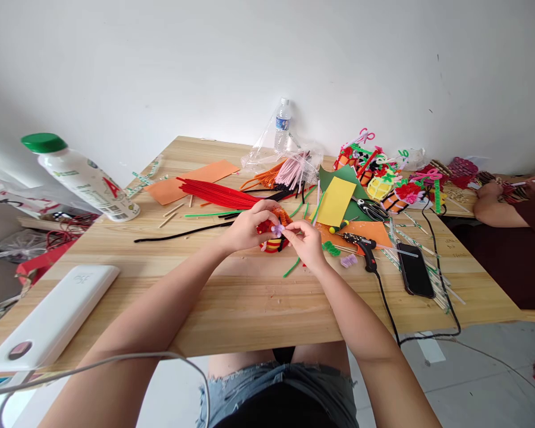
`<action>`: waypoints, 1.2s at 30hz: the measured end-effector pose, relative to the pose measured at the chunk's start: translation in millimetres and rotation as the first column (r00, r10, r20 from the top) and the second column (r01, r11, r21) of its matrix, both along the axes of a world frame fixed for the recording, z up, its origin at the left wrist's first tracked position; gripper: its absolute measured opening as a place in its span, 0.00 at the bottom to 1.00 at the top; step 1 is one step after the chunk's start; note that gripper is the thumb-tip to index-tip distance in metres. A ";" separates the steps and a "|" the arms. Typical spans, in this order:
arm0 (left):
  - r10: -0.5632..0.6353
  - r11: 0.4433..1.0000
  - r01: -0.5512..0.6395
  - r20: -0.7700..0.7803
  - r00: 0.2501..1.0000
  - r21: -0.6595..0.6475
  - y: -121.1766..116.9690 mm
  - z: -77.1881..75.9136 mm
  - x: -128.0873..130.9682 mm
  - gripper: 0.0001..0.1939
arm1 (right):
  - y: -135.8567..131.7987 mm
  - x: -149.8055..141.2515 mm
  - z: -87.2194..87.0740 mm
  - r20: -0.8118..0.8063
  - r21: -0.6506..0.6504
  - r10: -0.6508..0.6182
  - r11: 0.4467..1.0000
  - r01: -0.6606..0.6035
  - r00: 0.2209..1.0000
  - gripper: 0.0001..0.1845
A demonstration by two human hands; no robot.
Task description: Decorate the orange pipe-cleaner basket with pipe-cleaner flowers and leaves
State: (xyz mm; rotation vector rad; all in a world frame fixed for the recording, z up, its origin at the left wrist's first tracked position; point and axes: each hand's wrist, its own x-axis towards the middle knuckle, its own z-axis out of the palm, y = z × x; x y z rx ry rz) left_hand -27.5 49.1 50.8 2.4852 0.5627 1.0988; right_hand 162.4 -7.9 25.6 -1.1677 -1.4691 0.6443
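Note:
Between my two hands, over the middle of the table, is a small purple flower [277, 229]. My left hand [255, 227] is closed at its upper left, the fingertips at its petals. From the right, my right hand [305, 241] pinches its edge with thumb and forefinger. Right behind and below the flower stands a red, orange and yellow pipe-cleaner craft [274, 245], partly covered by my fingers; whether the flower touches it I cannot tell. To the right lie a green curled pipe-cleaner piece [331, 248] and a purple curled piece [349, 261].
A bundle of red pipe cleaners [218, 193] lies behind my left hand. Rightward are a hot glue gun [363, 245], scissors [373, 209], a phone [415, 270] and finished crafts [383, 184]. A white power bank [53, 315] and bottle [80, 181] stand left. Another person's arm [494, 205] is far right.

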 end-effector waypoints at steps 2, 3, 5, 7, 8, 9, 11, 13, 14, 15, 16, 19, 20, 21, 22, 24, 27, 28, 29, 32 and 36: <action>0.002 1.000 -0.002 0.003 1.000 -0.004 0.1 -0.4 0.2 0.07 | 0.3 0.0 0.0 -0.002 -0.001 -0.001 1.000 0.001 1.000 0.09; 0.006 1.000 -0.006 0.004 1.000 -0.006 0.2 -0.6 0.2 0.08 | 0.4 0.0 0.0 -0.003 -0.002 -0.003 1.000 0.003 1.000 0.10; 0.008 1.000 -0.008 0.004 1.000 -0.007 0.0 -0.9 0.3 0.08 | 0.5 0.2 0.0 -0.004 -0.003 -0.003 1.000 0.003 1.000 0.10; 0.006 1.000 -0.006 0.006 1.000 -0.004 -0.3 -1.0 0.1 0.08 | 0.5 0.3 0.0 -0.004 -0.004 -0.002 1.000 0.002 1.000 0.10; 0.005 1.000 -0.004 0.007 1.000 -0.004 -0.4 -1.0 0.1 0.08 | 0.4 0.3 0.0 -0.004 -0.005 -0.001 1.000 0.001 1.000 0.10; 0.002 1.000 -0.002 0.008 1.000 -0.004 -0.4 -0.9 0.0 0.08 | 0.4 0.3 0.0 -0.005 -0.004 -0.001 1.000 0.001 1.000 0.10; 0.002 1.000 -0.002 0.009 1.000 -0.005 -0.4 -0.8 0.1 0.08 | 0.4 0.1 -0.1 -0.009 -0.002 -0.003 1.000 0.003 1.000 0.09; 0.003 1.000 -0.003 0.009 1.000 -0.002 -0.3 -0.6 0.4 0.08 | 0.5 -0.2 -0.3 -0.013 -0.001 -0.004 1.000 0.004 1.000 0.09; 0.004 1.000 -0.004 0.008 1.000 0.000 -0.3 -0.5 0.5 0.08 | 0.6 -0.3 -0.4 -0.014 -0.002 -0.003 1.000 0.003 1.000 0.08; 0.006 1.000 -0.006 0.007 1.000 -0.001 -0.4 -0.4 0.6 0.08 | 0.6 -0.4 -0.5 -0.015 -0.002 -0.002 1.000 0.002 1.000 0.08; 0.006 1.000 -0.006 0.007 1.000 -0.003 -0.5 -0.2 0.6 0.08 | 0.7 -0.3 -0.6 -0.017 -0.003 0.000 1.000 0.000 1.000 0.08; 0.003 1.000 -0.003 0.006 1.000 -0.017 -1.1 0.4 0.2 0.08 | 0.7 0.4 -0.9 -0.019 -0.003 0.010 1.000 -0.010 1.000 0.09; 0.000 1.000 0.000 0.005 1.000 -0.021 -1.2 0.6 -0.1 0.08 | 0.7 0.9 -0.9 -0.019 -0.002 0.014 1.000 -0.014 1.000 0.09; -0.003 1.000 0.003 0.007 1.000 -0.025 -1.3 0.7 -0.4 0.08 | 0.6 1.5 -0.9 -0.019 -0.002 0.020 1.000 -0.020 1.000 0.09; -0.009 1.000 0.009 0.008 1.000 -0.027 -1.4 0.9 -0.7 0.08 | 0.5 2.1 -0.8 -0.019 0.000 0.026 1.000 -0.026 0.999 0.09; -0.023 0.999 0.023 0.009 1.000 -0.032 -1.4 1.0 -1.4 0.08 | 0.2 3.5 -0.3 -0.012 0.002 0.039 0.999 -0.039 0.999 0.10; -0.039 0.998 0.039 0.007 0.999 -0.040 -1.3 0.6 -2.1 0.09 | -0.6 5.7 1.2 0.008 0.012 0.068 0.998 -0.068 0.998 0.12; -0.042 0.998 0.042 0.007 0.999 -0.043 -1.3 0.4 -2.3 0.09 | -0.8 6.3 1.8 0.016 0.016 0.079 0.997 -0.079 0.997 0.13; -0.044 0.998 0.044 0.009 0.999 -0.046 -1.3 0.1 -2.4 0.09 | -1.1 6.9 2.5 0.023 0.019 0.090 0.996 -0.090 0.996 0.13; -0.055 0.997 0.056 0.013 0.998 -0.055 -1.1 -1.0 -2.7 0.10 | -2.0 8.0 4.5 0.042 0.027 0.104 0.994 -0.105 0.994 0.14; -0.071 0.996 0.071 0.003 0.997 -0.057 -0.8 -1.6 -3.5 0.10 | -2.6 8.3 5.6 0.060 0.044 0.101 0.994 -0.104 0.993 0.14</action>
